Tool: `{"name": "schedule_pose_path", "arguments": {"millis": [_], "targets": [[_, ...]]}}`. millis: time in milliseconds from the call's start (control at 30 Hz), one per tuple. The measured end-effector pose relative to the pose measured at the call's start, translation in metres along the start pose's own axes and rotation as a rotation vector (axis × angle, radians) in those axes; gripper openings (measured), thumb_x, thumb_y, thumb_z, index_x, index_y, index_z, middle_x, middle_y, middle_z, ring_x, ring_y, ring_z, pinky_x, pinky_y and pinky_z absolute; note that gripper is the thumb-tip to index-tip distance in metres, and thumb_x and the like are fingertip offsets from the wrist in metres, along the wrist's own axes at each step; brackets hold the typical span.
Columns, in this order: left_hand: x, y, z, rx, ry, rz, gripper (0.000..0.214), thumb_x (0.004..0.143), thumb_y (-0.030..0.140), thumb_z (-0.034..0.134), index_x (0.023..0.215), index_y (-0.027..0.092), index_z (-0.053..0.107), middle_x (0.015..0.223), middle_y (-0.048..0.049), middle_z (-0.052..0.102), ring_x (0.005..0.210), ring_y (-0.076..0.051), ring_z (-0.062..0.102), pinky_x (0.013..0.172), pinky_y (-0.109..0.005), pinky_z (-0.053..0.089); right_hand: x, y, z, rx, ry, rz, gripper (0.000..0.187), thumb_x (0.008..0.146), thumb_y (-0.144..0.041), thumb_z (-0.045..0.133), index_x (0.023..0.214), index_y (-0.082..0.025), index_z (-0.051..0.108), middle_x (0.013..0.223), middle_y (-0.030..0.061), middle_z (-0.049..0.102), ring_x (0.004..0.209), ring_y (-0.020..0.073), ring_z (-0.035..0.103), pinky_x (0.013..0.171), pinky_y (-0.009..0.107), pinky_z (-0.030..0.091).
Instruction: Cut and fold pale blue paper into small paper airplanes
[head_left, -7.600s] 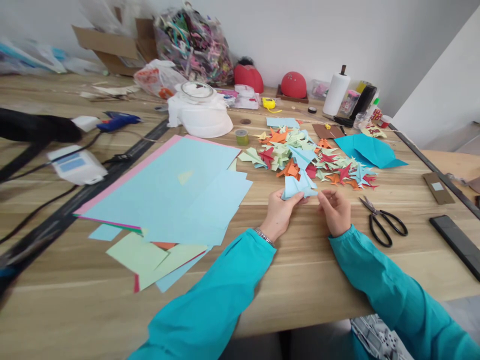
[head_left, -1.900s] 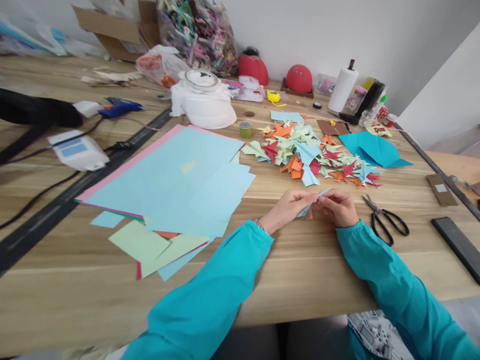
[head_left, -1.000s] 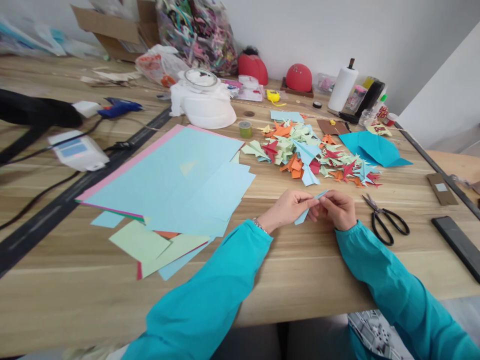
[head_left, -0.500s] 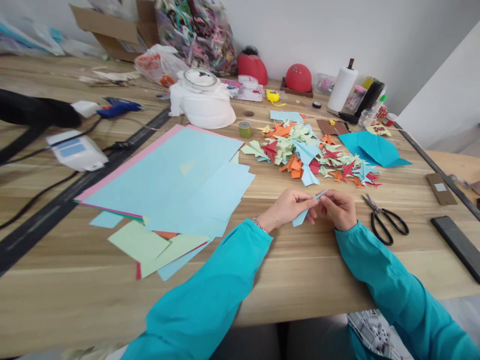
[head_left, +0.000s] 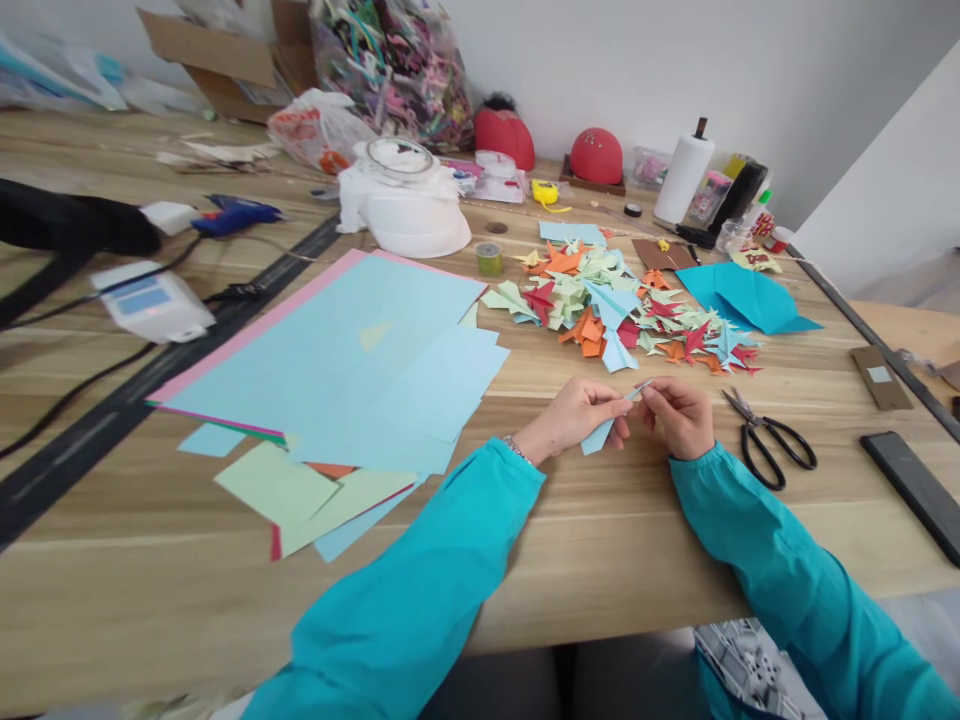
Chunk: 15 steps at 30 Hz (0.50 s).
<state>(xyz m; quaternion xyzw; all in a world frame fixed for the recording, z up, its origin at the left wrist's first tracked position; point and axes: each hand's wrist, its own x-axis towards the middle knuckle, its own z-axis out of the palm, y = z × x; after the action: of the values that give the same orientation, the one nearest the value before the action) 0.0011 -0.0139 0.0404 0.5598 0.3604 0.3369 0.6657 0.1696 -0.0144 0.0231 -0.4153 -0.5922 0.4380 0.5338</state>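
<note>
My left hand (head_left: pixel 574 415) and my right hand (head_left: pixel 682 418) meet over the wooden table (head_left: pixel 600 560), both pinching a narrow folded strip of light blue paper (head_left: pixel 600 436). One tip of the strip pokes up between my fingertips and the other points down to the left. Both arms wear teal sleeves. Just beyond my hands lies a pile of folded paper shapes (head_left: pixel 615 310) in green, blue, orange and red. Large light blue sheets (head_left: pixel 352 365) lie to the left of my hands.
Black scissors (head_left: pixel 769 438) lie right of my right hand. A black bar (head_left: pixel 911 490) is near the right edge, a teal sheet (head_left: pixel 739 295) behind the pile. A white container (head_left: pixel 405 210), glue gun (head_left: pixel 236 213), paper towel roll (head_left: pixel 684 180) and cardboard box (head_left: pixel 225 60) stand further back.
Since the earliest frame the wide blue piece became a narrow strip. Over the last second the strip's lower tip has swung down and left. My hands stay in place.
</note>
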Motion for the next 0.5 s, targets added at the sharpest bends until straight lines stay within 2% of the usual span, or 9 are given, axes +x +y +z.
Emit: {"name": "schedule_pose_path", "arguments": {"millis": [333, 500], "targets": [[0.0016, -0.0058, 0.0002, -0.052, 0.016, 0.026, 0.038, 0.07, 0.047, 0.07, 0.062, 0.01, 0.065, 0.057, -0.0051, 0.065, 0.048, -0.011, 0.059, 0.043, -0.019, 0.043, 0.0011, 0.0013, -0.0011, 0.033, -0.034, 0.026, 0.027, 0.075, -0.043, 0.067, 0.08, -0.016, 0.066, 0.05, -0.002, 0.06, 0.038, 0.0094, 0.05, 0.036, 0.022, 0.041], [0.0029, -0.0088, 0.0013, -0.193, -0.022, 0.038, 0.038, 0.065, 0.046, 0.073, 0.075, 0.01, 0.069, 0.068, -0.0068, 0.069, 0.057, -0.014, 0.064, 0.054, -0.024, 0.052, 0.0013, -0.0004, -0.0005, 0.064, -0.04, 0.031, 0.025, 0.074, -0.042, 0.068, 0.077, -0.017, 0.065, 0.049, -0.0027, 0.059, 0.037, 0.0091, 0.05, 0.036, 0.022, 0.042]]}}
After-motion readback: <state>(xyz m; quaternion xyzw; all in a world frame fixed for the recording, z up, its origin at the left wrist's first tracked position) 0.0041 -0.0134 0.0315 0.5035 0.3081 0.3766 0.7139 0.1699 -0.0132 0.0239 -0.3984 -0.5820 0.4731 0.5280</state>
